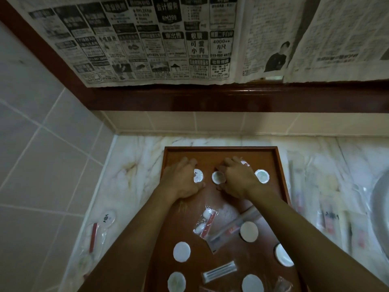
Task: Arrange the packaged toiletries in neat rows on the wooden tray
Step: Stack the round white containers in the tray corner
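So, hands: left hand (181,180) curled round a round packet (198,176); right hand (237,180) curled round a round packet (218,177); prob. lining up a far row
Tray: wooden tray (283,184) centre frame; other packets loose twd bottom
Hidden: fingertips tucked under; right-edge counter items blurred

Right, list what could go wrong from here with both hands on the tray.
1. The left hand and right hand work close together among round packets; a nudge could knock the row crooked.
2. The forearms pass over the loose plastic sachet on the tray and might drag it.
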